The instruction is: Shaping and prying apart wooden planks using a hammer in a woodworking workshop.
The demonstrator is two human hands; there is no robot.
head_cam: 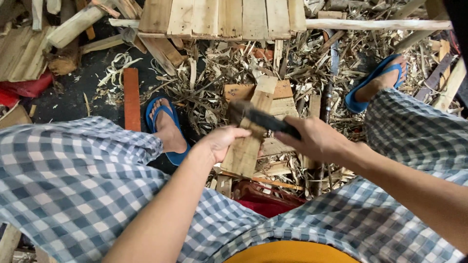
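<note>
My left hand [220,140] grips a flat wooden slat [251,127] by its near end, holding it tilted up over a low wooden block [280,97]. My right hand [317,140] is closed on the dark handle of a hammer [261,117]; its blurred head lies across the slat near the middle. Both forearms reach in between my knees, which are covered by blue and white checked cloth.
Wood shavings and splinters [224,68] cover the floor ahead. A slatted wooden panel [222,18] lies at the top. My feet in blue sandals [165,127] [375,83] flank the pile. A reddish plank [131,97] and a dark blade [325,100] lie nearby. Red plastic [265,200] sits below my hands.
</note>
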